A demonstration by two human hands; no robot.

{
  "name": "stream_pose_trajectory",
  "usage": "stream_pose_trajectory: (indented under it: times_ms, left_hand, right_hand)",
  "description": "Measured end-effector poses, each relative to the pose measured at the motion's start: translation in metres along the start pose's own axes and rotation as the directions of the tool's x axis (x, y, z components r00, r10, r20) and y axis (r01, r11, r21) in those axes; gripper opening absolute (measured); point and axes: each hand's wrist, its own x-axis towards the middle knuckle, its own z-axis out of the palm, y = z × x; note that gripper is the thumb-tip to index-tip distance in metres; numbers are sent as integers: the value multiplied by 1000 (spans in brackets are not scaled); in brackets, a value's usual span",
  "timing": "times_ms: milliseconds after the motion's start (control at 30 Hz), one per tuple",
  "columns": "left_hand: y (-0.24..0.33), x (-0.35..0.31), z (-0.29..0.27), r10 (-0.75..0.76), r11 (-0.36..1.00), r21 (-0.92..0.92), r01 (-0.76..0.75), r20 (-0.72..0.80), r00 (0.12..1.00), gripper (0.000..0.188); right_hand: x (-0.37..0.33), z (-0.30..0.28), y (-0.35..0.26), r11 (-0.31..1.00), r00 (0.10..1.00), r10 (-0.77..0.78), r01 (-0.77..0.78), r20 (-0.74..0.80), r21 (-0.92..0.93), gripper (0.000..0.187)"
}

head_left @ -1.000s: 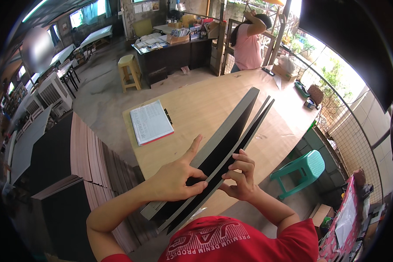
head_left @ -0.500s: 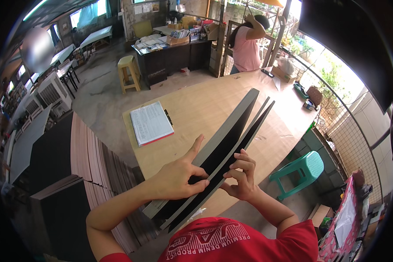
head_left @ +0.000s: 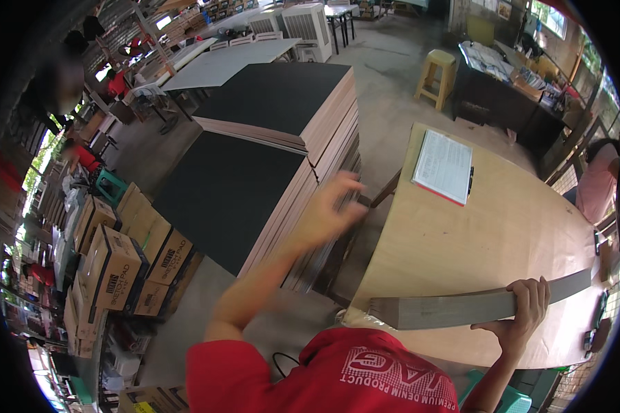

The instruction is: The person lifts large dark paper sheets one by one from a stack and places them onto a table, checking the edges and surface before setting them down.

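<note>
A thick bundle of grey-edged boards (head_left: 455, 311) is at the near side of the wooden table, its long edges facing up. My right hand (head_left: 523, 310) grips it toward its right end, thumb on the near side and fingers over the far side. My left hand (head_left: 332, 213), somewhat blurred, is in the air with nothing in it, its fingers curved and apart. It is over the right side of two tall stacks of black-topped boards; the nearer stack (head_left: 231, 189) and the farther stack (head_left: 275, 96) show pinkish-brown edges.
On the wooden table (head_left: 455, 255) lie a clipboard with a written sheet (head_left: 442, 167) and a dark pen along it. Cardboard boxes (head_left: 114, 268) are piled at the left. Beyond stand a yellow stool (head_left: 436, 77) and a dark desk (head_left: 506, 89). A person in pink (head_left: 599, 182) is at the far right.
The view has turned left toward the black stacks. My left hand has let go of the boards and moved away. The boards, spread apart before, are now together in my right hand.
</note>
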Motion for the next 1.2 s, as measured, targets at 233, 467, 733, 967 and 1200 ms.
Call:
stream_pose_trajectory:
  times_ms: [233, 467, 733, 967, 1200]
  left_hand:
    - [-129, -95, -120, -723, 393, 759, 520, -94, 684, 98]
    - [-142, -103, -125, -667, 524, 703, 482, -14, 745, 105]
    - [-134, -96, -124, -703, 479, 727, 492, -18, 711, 102]
    - [-139, -96, -131, -684, 522, 711, 470, 21, 729, 100]
    - [-147, -98, -135, -692, 535, 701, 472, 44, 720, 97]
  right_hand:
    - [7, 10, 0, 999, 999, -34, 34, -19, 5, 86]
    - [8, 12, 4, 999, 999, -31, 31, -9, 14, 83]
    - [7, 10, 1, 999, 1000, -19, 19, 2, 33, 81]
    - [7, 8, 2, 999, 1000, -31, 31, 1, 28, 81]
    - [1, 4, 2, 999, 1000, -27, 27, -1, 39, 80]
